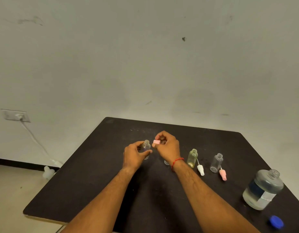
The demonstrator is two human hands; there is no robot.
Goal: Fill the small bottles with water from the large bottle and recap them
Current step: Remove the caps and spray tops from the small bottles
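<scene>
On the dark table (95, 182) stands the uncapped large bottle (263, 189). Well left of it, the left hand (134, 157) grips an open small bottle (146, 145); the right hand (168, 147), nearer the large bottle, pinches a pink cap (156, 141).

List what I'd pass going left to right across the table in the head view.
From the left: left hand, small bottle it holds, pink cap, right hand, yellowish bottle, white spray top, clear bottle, pink spray top, large bottle.
</scene>
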